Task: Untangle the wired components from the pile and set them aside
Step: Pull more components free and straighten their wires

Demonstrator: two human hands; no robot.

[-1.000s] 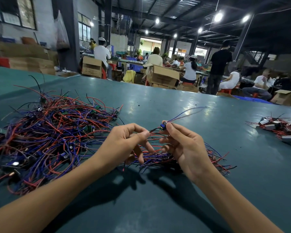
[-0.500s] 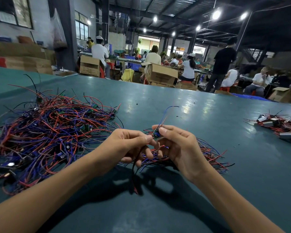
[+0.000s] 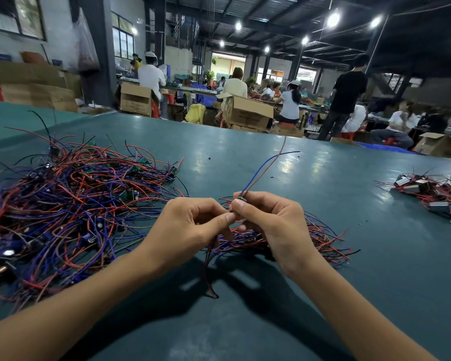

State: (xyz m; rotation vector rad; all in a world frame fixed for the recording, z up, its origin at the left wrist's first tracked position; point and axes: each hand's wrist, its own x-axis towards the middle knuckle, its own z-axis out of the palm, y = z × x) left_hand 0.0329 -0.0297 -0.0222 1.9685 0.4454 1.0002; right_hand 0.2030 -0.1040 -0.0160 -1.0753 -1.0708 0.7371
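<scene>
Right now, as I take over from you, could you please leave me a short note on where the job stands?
Left hand: pinches the leads of one wired component; dark leads dangle below it.
Right hand: pinches the component's body, with its red and blue leads sticking up.
Big tangled pile: at left on the table; most of the job is left there.
Small loose bunch: under the hands, seemingly the pieces already freed.
Next, probably: work this one free and set it aside.

- Pile (image 3: 71, 204): big tangle of red, blue and black wires, left on the counter (image 3: 245, 157).
- Component (image 3: 241, 200): small, held over a smaller bundle (image 3: 320, 238), red and blue leads rising.
</scene>
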